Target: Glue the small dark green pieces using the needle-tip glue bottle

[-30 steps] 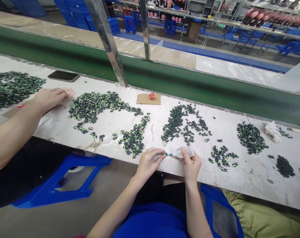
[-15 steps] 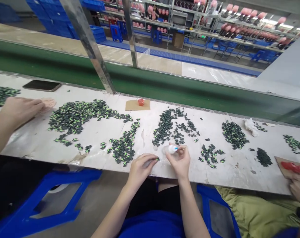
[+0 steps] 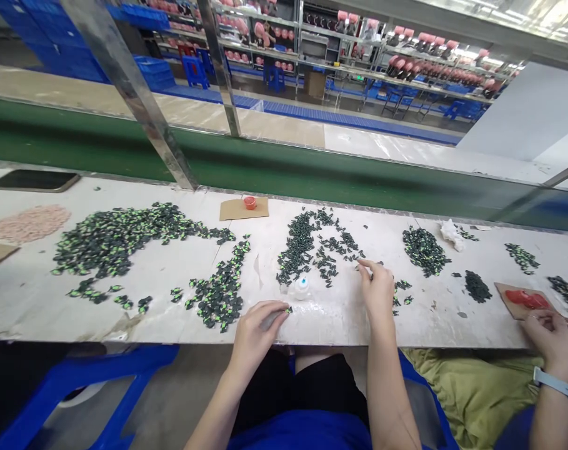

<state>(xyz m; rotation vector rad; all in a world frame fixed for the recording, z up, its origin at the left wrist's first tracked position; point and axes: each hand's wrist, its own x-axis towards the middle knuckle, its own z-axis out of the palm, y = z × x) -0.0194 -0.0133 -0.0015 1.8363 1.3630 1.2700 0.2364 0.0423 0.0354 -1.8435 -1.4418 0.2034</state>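
My left hand (image 3: 261,322) pinches a small dark green piece with a bright green spot (image 3: 288,309) at its fingertips, just above the table's front edge. A white squeeze bottle with a blue tip (image 3: 302,286) stands on the table between my hands, touched by neither. My right hand (image 3: 378,287) reaches over the right end of a pile of small dark green pieces (image 3: 300,244). Its thumb and fingertips are drawn together there; whatever lies between them is too small to make out. Part of a heap of green-spotted pieces (image 3: 402,285) is hidden behind this hand.
Left of me lie large heaps of green-spotted pieces (image 3: 110,240), pale pink pieces (image 3: 30,224) and a phone (image 3: 34,180). A red cup (image 3: 250,202) sits on cardboard (image 3: 232,210) at the back. At right are more heaps (image 3: 424,251), crumpled tissue (image 3: 452,234) and a co-worker's hand (image 3: 553,334).
My right hand has let go of the bottle, now upright on the table, and moved right to the dark pieces. My left hand keeps its piece. The view has shifted right; the left co-worker's hand is gone.
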